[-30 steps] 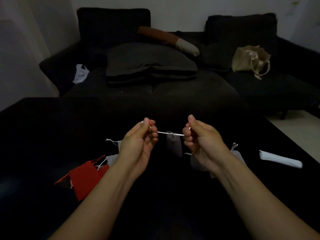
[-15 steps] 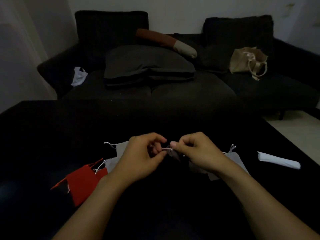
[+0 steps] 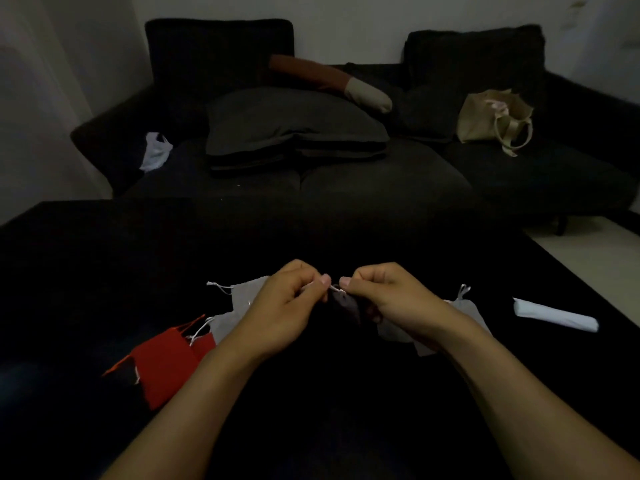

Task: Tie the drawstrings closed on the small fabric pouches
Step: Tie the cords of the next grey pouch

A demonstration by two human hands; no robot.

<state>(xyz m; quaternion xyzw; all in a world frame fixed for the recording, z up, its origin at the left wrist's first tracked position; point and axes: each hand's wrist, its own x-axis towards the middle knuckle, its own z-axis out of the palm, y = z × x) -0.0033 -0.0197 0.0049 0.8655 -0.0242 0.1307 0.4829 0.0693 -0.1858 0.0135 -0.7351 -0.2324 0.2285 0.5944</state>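
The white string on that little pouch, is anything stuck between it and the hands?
Nothing visible is. The left hand and the right hand both already pinch the white drawstring directly, with the small dark pouch hanging just under it. The grey pouches lie behind the hands.

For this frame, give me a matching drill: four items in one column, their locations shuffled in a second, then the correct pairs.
Items:
1. red pouch
2. beige tote bag
3. white folded item
4. dark pouch

Places:
A. hanging between the left hand and right hand, which pinch its white drawstring
B. on the sofa, right side
C. on the black table, far right
D. on the table, left of the hands

Pairs: 1-D, 2-B, 3-C, 4-A
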